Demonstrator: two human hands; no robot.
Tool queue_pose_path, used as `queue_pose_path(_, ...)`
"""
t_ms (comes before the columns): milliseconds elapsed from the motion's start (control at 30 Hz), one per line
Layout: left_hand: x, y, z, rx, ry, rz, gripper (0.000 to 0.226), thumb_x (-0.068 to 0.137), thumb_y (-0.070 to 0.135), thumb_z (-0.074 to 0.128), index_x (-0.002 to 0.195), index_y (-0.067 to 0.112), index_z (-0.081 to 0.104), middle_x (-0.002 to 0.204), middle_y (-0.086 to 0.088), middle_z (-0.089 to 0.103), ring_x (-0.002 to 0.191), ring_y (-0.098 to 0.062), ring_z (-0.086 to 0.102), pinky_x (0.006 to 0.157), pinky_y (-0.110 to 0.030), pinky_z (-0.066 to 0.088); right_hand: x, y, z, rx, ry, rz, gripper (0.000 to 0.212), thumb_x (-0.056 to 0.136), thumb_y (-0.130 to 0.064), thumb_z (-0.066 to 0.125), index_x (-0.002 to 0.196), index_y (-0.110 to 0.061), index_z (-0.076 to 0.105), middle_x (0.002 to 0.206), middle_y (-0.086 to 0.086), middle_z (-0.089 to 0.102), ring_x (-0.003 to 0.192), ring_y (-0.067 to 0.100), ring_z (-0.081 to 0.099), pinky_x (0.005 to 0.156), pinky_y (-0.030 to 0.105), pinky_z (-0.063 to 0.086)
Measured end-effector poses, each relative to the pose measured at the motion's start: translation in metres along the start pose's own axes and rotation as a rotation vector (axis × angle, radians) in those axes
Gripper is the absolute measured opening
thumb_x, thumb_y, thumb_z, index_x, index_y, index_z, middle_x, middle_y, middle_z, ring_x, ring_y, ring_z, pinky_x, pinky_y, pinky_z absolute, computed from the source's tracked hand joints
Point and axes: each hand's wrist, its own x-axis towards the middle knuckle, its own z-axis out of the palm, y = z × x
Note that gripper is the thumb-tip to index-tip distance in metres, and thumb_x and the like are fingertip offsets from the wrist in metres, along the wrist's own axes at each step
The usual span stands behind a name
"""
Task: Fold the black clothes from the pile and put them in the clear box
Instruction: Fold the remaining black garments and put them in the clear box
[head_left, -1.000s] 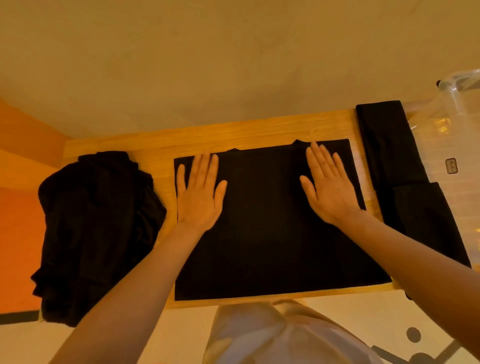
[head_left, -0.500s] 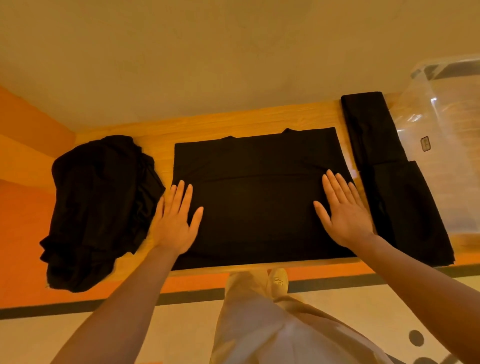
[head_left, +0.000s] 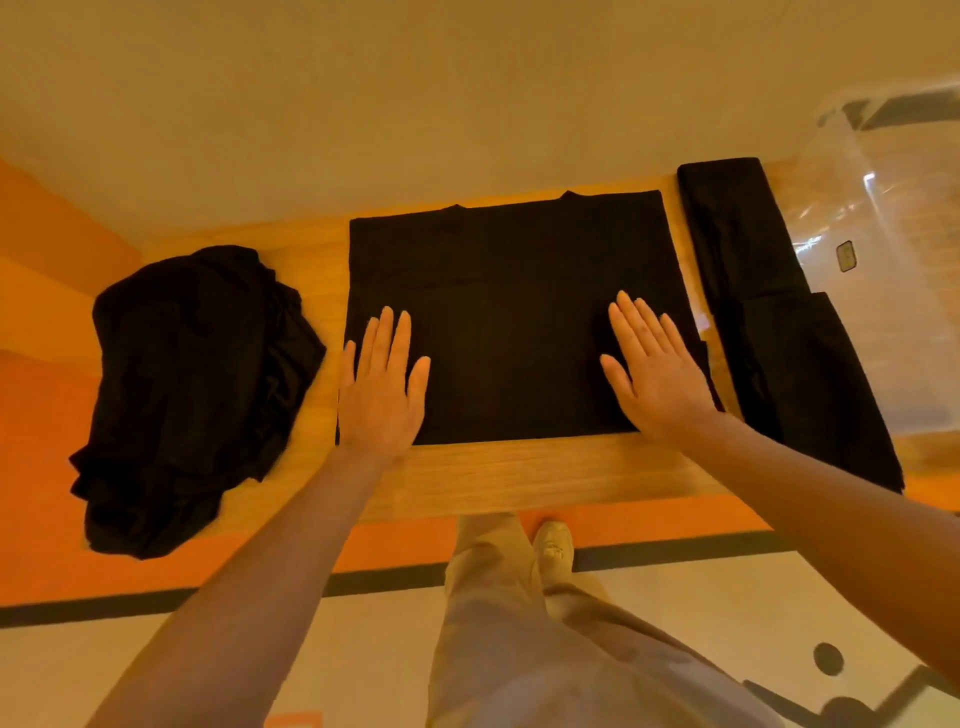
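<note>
A black garment (head_left: 511, 291) lies flat and squared on the wooden table (head_left: 519, 478), its collar toward the far edge. My left hand (head_left: 382, 387) rests flat, fingers apart, on its near left corner. My right hand (head_left: 654, 371) lies flat on its near right part. A crumpled pile of black clothes (head_left: 192, 384) sits at the table's left end and hangs over the edge. At the right, the clear box (head_left: 883, 249) stands on the table, with folded black clothes (head_left: 779, 322) lying in a long strip beside it.
A pale wall runs behind the table's far edge. Below the near edge are an orange floor strip with a dark line, my beige trousers and one shoe (head_left: 553, 540). Part of a dark chair base (head_left: 831, 675) shows at the bottom right.
Both hands have slid from the garment's far half toward its near edge, staying flat. The garment now looks shorter front to back. The view has shifted and shows more bare wood in front.
</note>
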Motion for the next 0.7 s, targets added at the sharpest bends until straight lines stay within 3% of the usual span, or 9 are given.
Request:
queue_pose_path(67, -0.036, 0.006, 0.013, 0.006, -0.035, 0.064, 0.06, 0.1, 0.05, 0.011, 0.153, 0.022, 0.012, 0.161, -0.001, 0.009, 0.148, -0.017, 0.004, 0.12, -0.043, 0.008, -0.029, -0.006, 0.01, -0.004, -0.021, -0.014, 0.065, 0.097, -0.052, 0.007, 0.153, -0.019, 0.005, 0.161, -0.003, -0.001, 0.147, 0.012, -0.009, 0.121, 0.037, -0.001)
queue_pose_path(167, -0.071, -0.005, 0.025, 0.024, -0.042, 0.004, 0.061, 0.1, 0.052, 0.016, 0.153, 0.022, 0.017, 0.16, -0.001, 0.012, 0.148, -0.017, 0.004, 0.12, -0.044, 0.009, -0.064, 0.002, 0.02, -0.043, -0.01, 0.046, 0.065, 0.098, -0.053, 0.008, 0.153, -0.02, 0.007, 0.161, -0.004, 0.001, 0.148, 0.012, -0.008, 0.121, 0.04, 0.002)
queue_pose_path(400, -0.089, -0.023, 0.02, 0.01, -0.101, 0.032, 0.064, 0.099, 0.054, 0.014, 0.153, 0.02, 0.014, 0.161, -0.001, 0.007, 0.148, -0.016, -0.003, 0.12, -0.042, 0.005, -0.083, 0.018, 0.02, -0.025, -0.003, 0.054, 0.066, 0.099, -0.053, 0.01, 0.154, -0.017, 0.006, 0.161, -0.001, -0.001, 0.148, 0.012, -0.008, 0.12, 0.035, -0.002)
queue_pose_path(600, -0.118, -0.038, 0.012, 0.017, -0.18, 0.203, 0.076, 0.094, 0.066, 0.026, 0.153, 0.019, 0.016, 0.161, -0.001, 0.007, 0.149, -0.018, 0.002, 0.119, -0.037, 0.005, -0.113, 0.029, 0.014, 0.027, -0.082, -0.169, 0.078, 0.093, -0.067, 0.022, 0.153, -0.017, 0.014, 0.161, -0.003, 0.005, 0.148, 0.014, 0.002, 0.119, 0.035, 0.003)
queue_pose_path(700, -0.129, -0.048, 0.008, 0.06, -0.201, 0.234, 0.08, 0.091, 0.068, 0.029, 0.152, 0.018, 0.019, 0.161, -0.003, 0.011, 0.148, -0.019, 0.008, 0.118, -0.037, 0.011, -0.134, 0.04, 0.017, -0.008, -0.092, -0.187, 0.072, 0.096, -0.061, 0.02, 0.153, -0.017, 0.013, 0.16, 0.002, 0.015, 0.148, 0.016, 0.005, 0.119, 0.032, 0.003)
